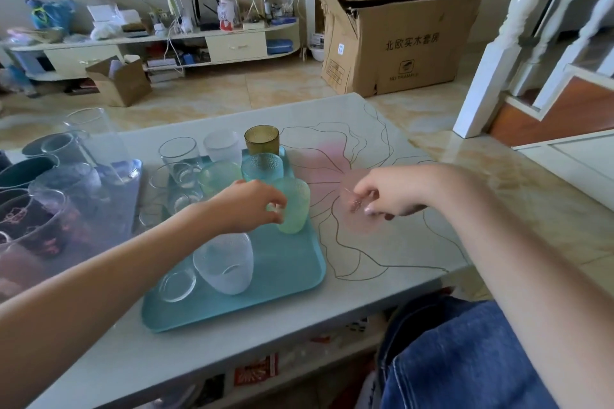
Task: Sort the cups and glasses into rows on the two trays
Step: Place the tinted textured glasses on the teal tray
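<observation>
A teal tray (299,279) lies on the table in front of me. At its right side stands a light green textured glass (297,209), and my left hand (249,206) grips it at the rim. Behind that glass stand a teal glass (262,167) and an amber glass (261,140). A green glass (217,176), a frosted glass (222,143) and a clear glass (177,150) stand to their left. A frosted white glass (226,264) and a low clear glass (176,280) stand near the front. My right hand (385,196) hovers right of the tray, fingers loosely curled, holding nothing I can see.
A second, translucent tray (128,206) at the left carries dark cups (30,226) and a tall clear glass (96,139). The table's right part (382,242) bears a flower print. The table's front edge is close to my knee (458,359). Cardboard boxes stand on the floor beyond.
</observation>
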A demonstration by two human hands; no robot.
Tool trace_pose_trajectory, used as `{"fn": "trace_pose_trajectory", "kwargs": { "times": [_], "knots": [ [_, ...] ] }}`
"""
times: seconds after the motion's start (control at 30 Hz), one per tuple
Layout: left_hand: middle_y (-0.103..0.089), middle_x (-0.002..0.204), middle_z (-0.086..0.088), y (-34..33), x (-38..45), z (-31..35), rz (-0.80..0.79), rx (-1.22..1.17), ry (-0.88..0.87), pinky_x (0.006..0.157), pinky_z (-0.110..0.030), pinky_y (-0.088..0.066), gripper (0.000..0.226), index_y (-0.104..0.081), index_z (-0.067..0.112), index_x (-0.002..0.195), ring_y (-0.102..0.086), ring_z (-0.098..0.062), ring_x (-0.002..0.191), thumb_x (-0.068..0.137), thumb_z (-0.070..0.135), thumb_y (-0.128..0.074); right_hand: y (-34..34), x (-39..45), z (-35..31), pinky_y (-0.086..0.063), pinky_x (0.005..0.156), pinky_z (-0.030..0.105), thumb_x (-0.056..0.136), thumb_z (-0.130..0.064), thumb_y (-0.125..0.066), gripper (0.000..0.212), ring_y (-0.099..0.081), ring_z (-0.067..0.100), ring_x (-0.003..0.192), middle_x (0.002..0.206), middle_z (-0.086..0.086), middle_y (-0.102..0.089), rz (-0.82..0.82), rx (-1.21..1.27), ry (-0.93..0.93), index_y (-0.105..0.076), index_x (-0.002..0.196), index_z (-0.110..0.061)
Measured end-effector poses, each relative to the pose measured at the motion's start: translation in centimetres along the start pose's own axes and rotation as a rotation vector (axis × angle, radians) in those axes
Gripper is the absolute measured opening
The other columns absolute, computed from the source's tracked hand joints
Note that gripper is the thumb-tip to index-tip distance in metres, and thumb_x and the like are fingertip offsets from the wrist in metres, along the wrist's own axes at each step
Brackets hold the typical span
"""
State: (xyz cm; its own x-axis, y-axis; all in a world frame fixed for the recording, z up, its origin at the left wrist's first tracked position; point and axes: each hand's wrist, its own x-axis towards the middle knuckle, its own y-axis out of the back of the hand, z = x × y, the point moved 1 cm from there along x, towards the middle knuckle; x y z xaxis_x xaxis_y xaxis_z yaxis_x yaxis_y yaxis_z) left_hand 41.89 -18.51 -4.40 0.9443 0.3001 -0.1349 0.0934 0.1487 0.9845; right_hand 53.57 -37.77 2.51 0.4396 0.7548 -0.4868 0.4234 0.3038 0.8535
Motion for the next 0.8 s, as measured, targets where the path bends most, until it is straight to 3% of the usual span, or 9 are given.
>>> {"fn": "trace_pose_trajectory", "kwargs": {
  "times": [0.1,0.2,0.27,0.33,0.43,0.57,0.63,0.7,0.8],
  "knots": [
    [-0.049,0.077,0.016,-0.1,-0.1,0.2,0.017,-0.026,-0.030,0.090,-0.029,-0.032,0.019,-0.064,0.028,0.101,-0.053,-0.012,0.083,0.088,0.041,-0.057,-0.2,-0.4,-1.7,-0.036,0.053,0.023,0.097,-0.020,-0.050,0.028,-0.048,0.015,0.061,0.083,-0.004,-0.060,-0.002,-0.086,0.046,-0.060,0.120,-0.032],
    [-0.055,0.087,0.013,0.1,-0.6,0.2,0.052,0.036,-0.058,0.093,-0.029,-0.031,0.023,-0.063,0.027,0.107,-0.057,-0.013,0.092,0.089,0.040,-0.056,-0.5,-0.8,-3.5,-0.041,0.071,0.027,0.097,-0.021,-0.050,0.032,-0.056,0.019,0.089,0.112,-0.004,-0.063,-0.037,-0.182,0.116,-0.058,0.123,-0.035],
    [-0.061,0.097,0.009,0.1,-0.9,0.0,0.068,0.114,-0.071,0.094,-0.030,-0.029,0.024,-0.061,0.028,0.109,-0.057,-0.014,0.102,0.090,0.042,-0.054,-0.8,-0.9,-4.5,-0.045,0.083,0.030,0.097,-0.021,-0.049,0.032,-0.057,0.020,0.105,0.120,-0.005,-0.061,-0.068,-0.220,0.160,-0.057,0.124,-0.035],
    [-0.061,0.098,0.008,0.2,-1.3,-0.5,0.068,0.186,-0.079,0.097,-0.032,-0.027,0.026,-0.059,0.031,0.111,-0.053,-0.014,0.107,0.089,0.043,-0.053,-1.1,-0.8,-5.4,-0.046,0.090,0.031,0.097,-0.020,-0.049,0.032,-0.057,0.020,0.106,0.122,-0.004,-0.061,-0.093,-0.252,0.204,-0.057,0.125,-0.034],
    [-0.062,0.108,0.009,0.6,-2.1,-1.2,0.073,0.093,-0.081,0.098,-0.034,-0.026,0.030,-0.058,0.036,0.116,-0.046,-0.014,0.114,0.085,0.035,-0.055,-1.2,-0.7,-6.5,-0.047,0.095,0.033,0.096,-0.019,-0.049,0.033,-0.056,0.019,0.110,0.125,-0.006,-0.061,-0.117,-0.275,0.226,-0.058,0.124,-0.035],
    [-0.064,0.114,0.005,2.8,-3.8,-2.0,0.229,-0.167,-0.018,0.101,-0.035,-0.033,0.032,-0.064,0.035,0.109,-0.051,-0.018,0.112,0.086,0.018,-0.049,-1.6,-0.2,-7.5,-0.048,0.095,0.034,0.096,-0.013,-0.047,0.039,-0.058,0.019,0.111,0.125,-0.009,-0.061,-0.117,-0.309,0.239,-0.059,0.123,-0.038],
    [-0.066,0.111,0.004,3.5,-5.4,-3.0,0.372,-0.258,0.030,0.098,-0.037,-0.042,0.033,-0.067,0.029,0.102,-0.056,-0.019,0.107,0.085,0.015,-0.044,-2.4,0.4,-7.8,-0.049,0.087,0.027,0.094,-0.007,-0.045,0.045,-0.059,0.019,0.111,0.126,-0.007,-0.061,-0.128,-0.342,0.227,-0.057,0.126,-0.036],
    [-0.067,0.104,0.000,3.7,-7.1,-4.4,0.514,-0.337,0.122,0.091,-0.039,-0.047,0.033,-0.069,0.026,0.096,-0.059,-0.022,0.099,0.082,0.013,-0.042,-3.5,1.1,-8.2,-0.039,0.075,0.021,0.093,-0.002,-0.046,0.046,-0.057,0.020,0.113,0.130,-0.004,-0.059,-0.169,-0.379,0.197,-0.054,0.131,-0.027],
    [-0.068,0.100,-0.002,2.9,-9.8,-6.3,0.683,-0.431,0.270,0.082,-0.034,-0.048,0.032,-0.070,0.021,0.093,-0.061,-0.023,0.089,0.086,0.000,-0.045,-4.9,1.9,-8.7,-0.032,0.071,0.020,0.094,-0.004,-0.046,0.046,-0.055,0.020,0.110,0.136,-0.001,-0.054,-0.191,-0.417,0.174,-0.048,0.137,-0.021]
  ]
}}
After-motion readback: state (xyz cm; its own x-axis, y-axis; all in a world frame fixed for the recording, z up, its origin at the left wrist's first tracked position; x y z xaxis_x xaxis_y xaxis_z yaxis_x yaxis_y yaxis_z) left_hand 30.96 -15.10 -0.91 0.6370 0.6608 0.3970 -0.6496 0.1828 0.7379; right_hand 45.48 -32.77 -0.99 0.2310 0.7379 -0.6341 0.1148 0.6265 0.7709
